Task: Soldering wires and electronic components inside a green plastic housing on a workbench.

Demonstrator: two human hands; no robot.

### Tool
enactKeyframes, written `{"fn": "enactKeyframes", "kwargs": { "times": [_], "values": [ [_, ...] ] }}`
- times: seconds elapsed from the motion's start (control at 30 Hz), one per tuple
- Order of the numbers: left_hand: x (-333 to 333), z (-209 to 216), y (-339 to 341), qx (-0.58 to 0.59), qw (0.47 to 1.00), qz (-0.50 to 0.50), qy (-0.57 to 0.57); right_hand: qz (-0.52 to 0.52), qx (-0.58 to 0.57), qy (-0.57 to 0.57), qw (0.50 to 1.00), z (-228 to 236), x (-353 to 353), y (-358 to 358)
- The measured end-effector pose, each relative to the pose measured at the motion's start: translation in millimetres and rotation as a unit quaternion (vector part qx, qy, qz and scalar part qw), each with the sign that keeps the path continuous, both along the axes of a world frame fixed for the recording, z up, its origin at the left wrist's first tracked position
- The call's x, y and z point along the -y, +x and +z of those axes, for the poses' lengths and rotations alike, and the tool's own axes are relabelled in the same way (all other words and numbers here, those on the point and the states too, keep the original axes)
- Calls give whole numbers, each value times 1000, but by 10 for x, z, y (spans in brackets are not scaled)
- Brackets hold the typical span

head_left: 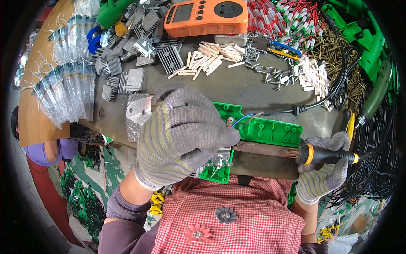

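My right hand (323,169), in a grey striped glove, is wrapped round the black and orange handle of a soldering iron (264,148). Its metal shaft points left, toward my left hand (182,135). That hand wears a matching glove; its thumb and fingers are pinched together above a green plastic housing half (270,130), and whatever they hold is hidden. Inside the housing, blue and brown wires (245,120) rise beside my fingertips. A shiny metal part (220,160) sits in the housing's lower section, partly covered by my left hand.
An orange meter (206,17) stands at the back. Around it lie finned metal heat sinks (169,57), pale sticks (211,57), screws (275,76) and red-wired parts (287,19). Bubble-wrapped bundles (67,89) are at left. A black cord (321,103) crosses the right side, near a green-handled tool (376,91).
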State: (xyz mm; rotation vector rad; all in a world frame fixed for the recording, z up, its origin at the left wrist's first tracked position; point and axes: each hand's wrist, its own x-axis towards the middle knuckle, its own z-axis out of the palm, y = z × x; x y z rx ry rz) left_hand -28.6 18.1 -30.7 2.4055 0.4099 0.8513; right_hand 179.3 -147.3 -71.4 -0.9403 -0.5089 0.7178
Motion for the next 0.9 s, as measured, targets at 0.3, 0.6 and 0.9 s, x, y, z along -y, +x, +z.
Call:
{"fn": "enactKeyframes", "kwargs": {
  "times": [0.3,0.6,0.9],
  "values": [
    [-49,27,-39,-29,999,-38,27,-20,15,-16,1000,-25,2,-7],
    [-37,14,-36,-24,999,-29,34,-49,-5,15,999,-52,16,27],
    [46,-4,-59,-49,999,13,14,-34,-33,66,997,-39,72,76]
  ]
}}
